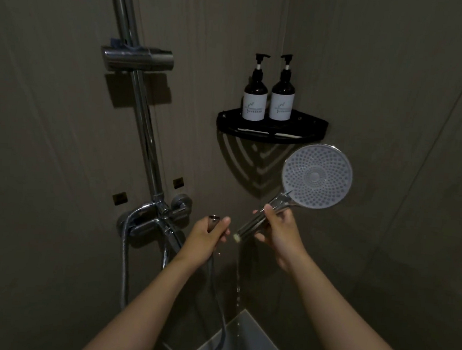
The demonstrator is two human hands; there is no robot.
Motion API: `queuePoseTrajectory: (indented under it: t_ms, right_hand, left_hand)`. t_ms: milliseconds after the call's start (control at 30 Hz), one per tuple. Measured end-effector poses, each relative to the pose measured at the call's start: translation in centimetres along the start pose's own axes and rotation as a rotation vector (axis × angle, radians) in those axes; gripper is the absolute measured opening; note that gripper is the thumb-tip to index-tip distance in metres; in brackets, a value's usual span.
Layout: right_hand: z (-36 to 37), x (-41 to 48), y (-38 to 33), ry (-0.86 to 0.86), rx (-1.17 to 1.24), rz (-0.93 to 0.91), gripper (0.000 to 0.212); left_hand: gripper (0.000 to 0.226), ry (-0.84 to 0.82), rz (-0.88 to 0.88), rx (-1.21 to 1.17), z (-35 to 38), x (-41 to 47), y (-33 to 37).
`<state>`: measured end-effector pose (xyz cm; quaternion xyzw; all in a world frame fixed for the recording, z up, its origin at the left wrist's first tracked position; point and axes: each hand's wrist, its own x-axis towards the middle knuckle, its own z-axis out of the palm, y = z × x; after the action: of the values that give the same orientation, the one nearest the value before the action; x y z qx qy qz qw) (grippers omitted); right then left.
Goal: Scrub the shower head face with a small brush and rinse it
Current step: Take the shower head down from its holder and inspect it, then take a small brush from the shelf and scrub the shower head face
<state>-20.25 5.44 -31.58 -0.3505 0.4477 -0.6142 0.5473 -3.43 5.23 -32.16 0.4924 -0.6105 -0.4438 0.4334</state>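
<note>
The round shower head (317, 176) has a pale grey nozzle face turned toward me and a chrome handle. My right hand (278, 229) grips that handle, holding the head up at the right of centre. The handle's threaded end (236, 237) is bare and water drips from it. My left hand (208, 234) is closed on the metal end nut of the shower hose (214, 220), which is apart from the handle. The hose (218, 309) hangs down below my left hand. A pale brush-like stick (255, 131) lies on the corner shelf.
A chrome riser rail (143, 118) with an empty holder bracket (138, 58) runs up the left wall above the mixer tap (160, 219). A black corner shelf (315, 130) carries two pump bottles (254, 99). A pale ledge (244, 341) lies below.
</note>
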Motion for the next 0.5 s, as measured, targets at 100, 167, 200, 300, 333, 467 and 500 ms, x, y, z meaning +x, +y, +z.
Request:
queuePoseTrajectory:
  t_ms: [100,167,200,300,333,467,500]
  right_hand:
    - [0.4,-0.1,0.5,0.008,-0.087,-0.018,0.033]
    - [0.7,-0.1,0.6,0.007,-0.124,-0.036,0.027]
    - [0.8,-0.2,0.5,0.002,-0.138,-0.039,0.024]
    - [1.1,-0.7,0.2,-0.038,-0.166,-0.042,0.016]
    - [1.2,-1.0,0.0,-0.053,-0.185,-0.046,0.015]
    - [1.6,-1.7,0.2,-0.083,-0.267,-0.047,0.019]
    - [1.8,-1.8,0.3,-0.086,-0.279,-0.037,0.02]
  left_hand:
    - [0.02,0.016,0.054,0.028,0.6,0.0,0.8]
    - [0.018,0.014,0.066,0.024,0.9,0.0,1.1]
    - [0.019,0.006,0.066,0.018,1.1,-0.1,1.3]
    - [0.02,-0.026,0.056,0.006,1.4,-0.4,1.9]
    - [0.023,-0.028,0.057,0.013,1.5,-0.5,2.0]
    - [0.027,-0.048,0.046,0.023,1.8,-0.7,2.3]
    - [0.028,-0.054,0.04,0.01,2.0,-0.7,2.4]
